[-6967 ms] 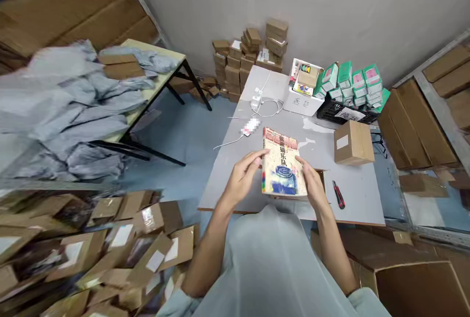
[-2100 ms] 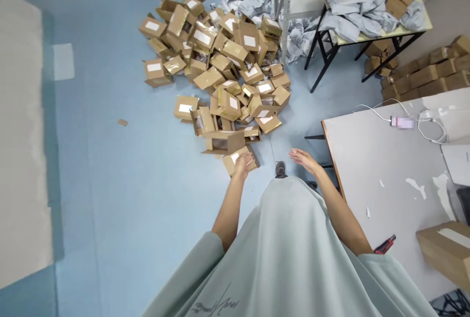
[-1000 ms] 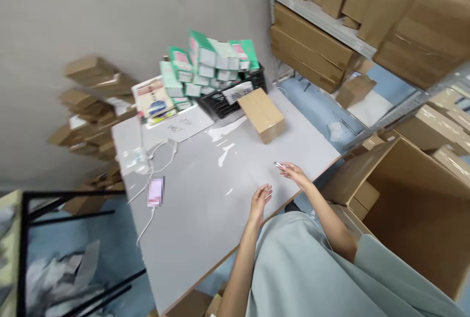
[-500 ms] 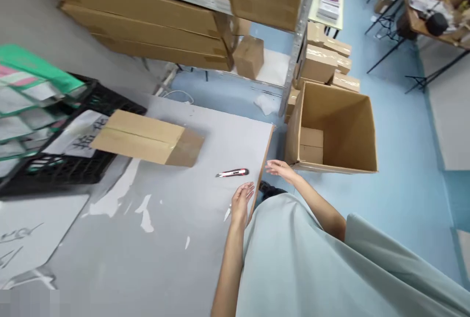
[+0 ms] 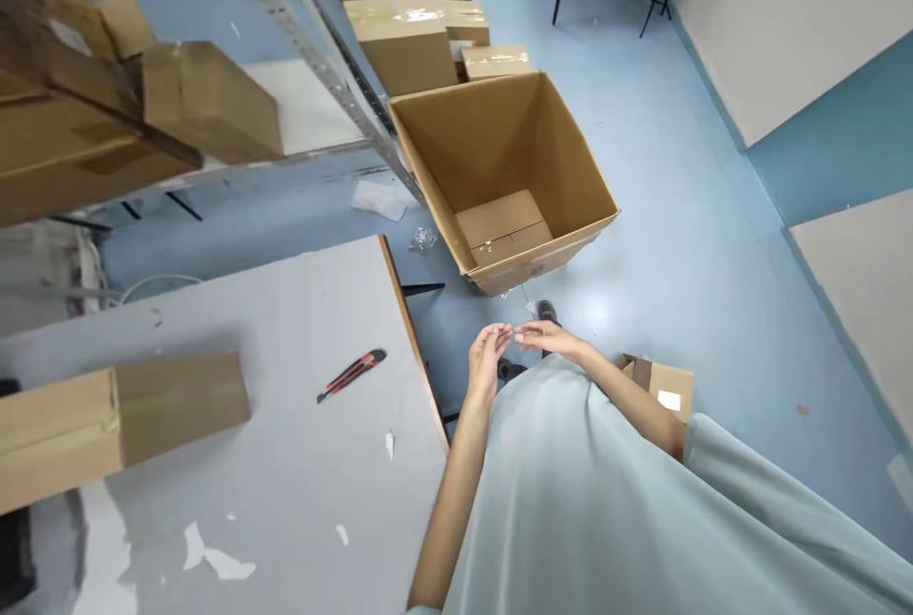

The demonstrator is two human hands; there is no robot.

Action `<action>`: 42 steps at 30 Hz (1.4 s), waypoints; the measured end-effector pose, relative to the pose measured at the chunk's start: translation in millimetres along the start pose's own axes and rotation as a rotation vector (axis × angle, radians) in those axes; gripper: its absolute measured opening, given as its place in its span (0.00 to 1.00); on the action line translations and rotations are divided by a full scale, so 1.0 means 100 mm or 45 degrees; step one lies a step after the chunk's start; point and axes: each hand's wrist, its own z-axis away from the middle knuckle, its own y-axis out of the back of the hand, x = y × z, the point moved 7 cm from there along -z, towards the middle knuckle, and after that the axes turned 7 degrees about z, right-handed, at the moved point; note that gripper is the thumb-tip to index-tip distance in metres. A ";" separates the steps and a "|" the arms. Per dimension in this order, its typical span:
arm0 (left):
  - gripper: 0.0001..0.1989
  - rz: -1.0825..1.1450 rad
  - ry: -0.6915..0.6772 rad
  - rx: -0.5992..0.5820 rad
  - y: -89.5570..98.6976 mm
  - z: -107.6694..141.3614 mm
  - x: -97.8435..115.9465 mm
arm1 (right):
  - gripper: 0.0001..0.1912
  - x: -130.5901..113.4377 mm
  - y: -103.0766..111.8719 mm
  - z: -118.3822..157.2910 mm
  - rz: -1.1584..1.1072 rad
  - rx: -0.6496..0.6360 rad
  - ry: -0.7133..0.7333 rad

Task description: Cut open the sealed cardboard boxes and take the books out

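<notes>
My left hand [image 5: 489, 355] and my right hand [image 5: 548, 338] are held in front of my body, just past the table's edge. Their fingertips almost meet; fingers are loosely curved and I see nothing in either hand. To the left, a red and black utility knife [image 5: 352, 375] lies on the grey table [image 5: 306, 311]. Beyond my hands, a large open cardboard box [image 5: 428, 154] stands on the floor with a smaller closed carton [image 5: 506, 223] inside. Another closed carton [image 5: 178, 406] lies on the table at the left.
Metal shelving [image 5: 314, 54] with cartons rises at the upper left. Taped cartons [image 5: 403, 40] are piled behind the large box. A small carton [image 5: 667, 387] sits on the floor by my right arm. White paper scraps [image 5: 214, 558] lie on the table.
My view has swung right, so the table, knife and carton appear further left. My two hands have come closer together, and the left one is now beyond the table's edge.
</notes>
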 end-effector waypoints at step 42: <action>0.23 -0.574 -0.247 -0.980 -8.42 -3.48 0.75 | 0.44 -3.45 7.86 -0.59 -0.006 0.283 0.322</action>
